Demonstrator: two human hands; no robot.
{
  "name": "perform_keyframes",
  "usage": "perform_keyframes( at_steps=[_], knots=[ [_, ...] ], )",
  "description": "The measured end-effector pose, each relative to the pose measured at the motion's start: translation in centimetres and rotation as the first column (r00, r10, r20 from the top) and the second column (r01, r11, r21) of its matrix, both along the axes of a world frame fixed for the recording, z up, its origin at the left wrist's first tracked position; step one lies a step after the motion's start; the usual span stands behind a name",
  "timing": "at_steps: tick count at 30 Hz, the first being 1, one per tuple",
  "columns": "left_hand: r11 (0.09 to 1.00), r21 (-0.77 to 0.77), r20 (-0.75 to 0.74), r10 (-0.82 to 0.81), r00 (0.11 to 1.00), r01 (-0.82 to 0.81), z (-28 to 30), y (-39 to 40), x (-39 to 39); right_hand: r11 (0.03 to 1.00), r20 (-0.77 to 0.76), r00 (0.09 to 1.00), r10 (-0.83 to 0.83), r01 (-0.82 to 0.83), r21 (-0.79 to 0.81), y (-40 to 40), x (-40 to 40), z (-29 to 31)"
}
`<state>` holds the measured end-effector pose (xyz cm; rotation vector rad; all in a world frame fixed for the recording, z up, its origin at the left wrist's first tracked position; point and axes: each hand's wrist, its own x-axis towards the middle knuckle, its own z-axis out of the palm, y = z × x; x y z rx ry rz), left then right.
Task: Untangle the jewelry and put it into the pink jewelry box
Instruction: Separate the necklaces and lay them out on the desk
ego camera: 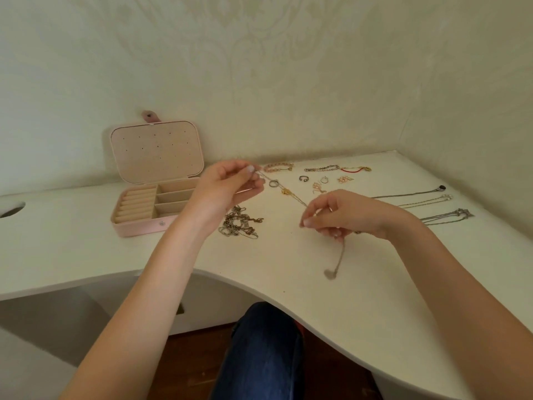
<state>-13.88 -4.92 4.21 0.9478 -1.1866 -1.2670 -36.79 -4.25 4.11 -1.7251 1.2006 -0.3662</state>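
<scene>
A thin chain point(284, 192) is stretched taut above the white surface point(360, 284), its long axis running diagonally from upper left, near the pink jewelry box point(155, 180), down to lower right. A small ring and a gold bead sit along the span.

The left hand point(227, 189) pinches the chain's upper end between thumb and fingertips; the remaining fingers are curled. The right hand point(343, 215) pinches the lower end, fingers curled inward, and a further length of chain hangs from this hand, ending in a small pendant point(330, 273) that is blurred.

The pink jewelry box stands open at the rear left of the surface, lid upright against the wall, ring rolls and three compartments visible. A tangled heap of chains point(240, 222) lies just right of the box, below the left hand. Further right of the box, bracelets point(317, 168) lie in a row along the wall, with small rings and earrings in front of them. Three necklaces point(432, 206) lie straightened, well apart from the box, at the far right.
</scene>
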Motion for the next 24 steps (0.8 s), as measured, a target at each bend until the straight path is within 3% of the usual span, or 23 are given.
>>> perform_keyframes(
  at_steps=[4,13,18,24],
  knots=[
    [0.997,0.064,-0.149,0.053,0.987,-0.044,-0.1,-0.6,1.5,0.998,-0.011,1.0,0.007,-0.006,0.067,0.1,-1.9,-0.6],
    [0.993,0.048,-0.18,0.119,0.977,-0.112,-0.9,-1.0,1.8,0.993,0.115,0.988,-0.101,0.107,-0.048,1.6,-6.0,-0.3],
    [0.99,0.015,-0.111,0.143,0.984,-0.142,-1.0,-1.1,1.7,0.987,0.222,0.962,-0.16,0.151,0.054,2.4,-8.4,-1.0],
    [0.977,-0.054,0.055,0.209,0.976,-0.206,-1.5,-0.6,1.1,0.96,0.325,0.908,-0.265,0.281,-0.002,3.1,-10.6,-0.7]
  ],
)
